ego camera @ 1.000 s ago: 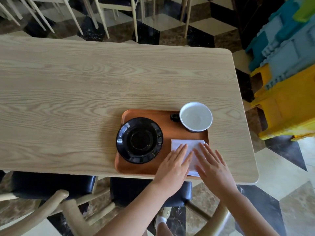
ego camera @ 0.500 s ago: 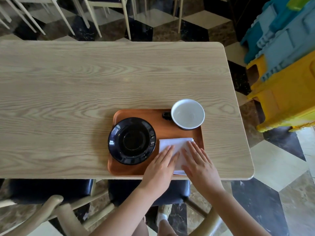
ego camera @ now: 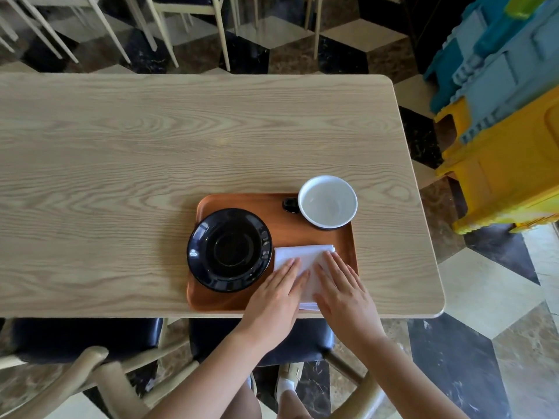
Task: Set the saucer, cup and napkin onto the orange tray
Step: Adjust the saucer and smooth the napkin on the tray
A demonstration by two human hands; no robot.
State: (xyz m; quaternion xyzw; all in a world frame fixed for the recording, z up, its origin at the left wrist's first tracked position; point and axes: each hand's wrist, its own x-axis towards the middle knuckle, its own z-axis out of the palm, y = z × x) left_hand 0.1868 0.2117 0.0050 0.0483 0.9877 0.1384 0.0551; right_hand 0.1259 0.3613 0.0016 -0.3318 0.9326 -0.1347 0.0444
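Wooden table [ego camera: 151,152] stretching across the view, pale grain, bare over its whole left half. At the near left edge, below the tabletop, a dark padded chair [ego camera: 78,340] with a curved wooden back.

Toward the near right part of the table, an orange tray [ego camera: 290,228], rectangular, lying flat close to the near edge. On the tray's left half, a black saucer [ego camera: 229,250], glossy, right way up, its left rim reaching over the tray's left edge. Just right of the saucer, touching or nearly touching its rim, a white folded napkin [ego camera: 302,255] lying flat on the tray's near right part, its near corner reaching the tray's near rim.

Left hand [ego camera: 275,300] palm down on the napkin's left side, fingers straight and close together, pressed flat, gripping nothing. Right hand [ego camera: 344,294] palm down on the napkin's right side, fingers straight and slightly spread, likewise flat and gripping nothing. A narrow strip of napkin showing between the two hands. Both forearms coming in from the near edge, bare.

At the tray's far right corner, a cup [ego camera: 327,202], upright, white inside, dark outside, handle pointing left, rim overhanging the tray's far edge as seen from above. Empty, as far as can be seen.

Off the table to the far right, stacked plastic stools [ego camera: 508,116], blue above yellow, on a patterned floor [ego camera: 484,285].
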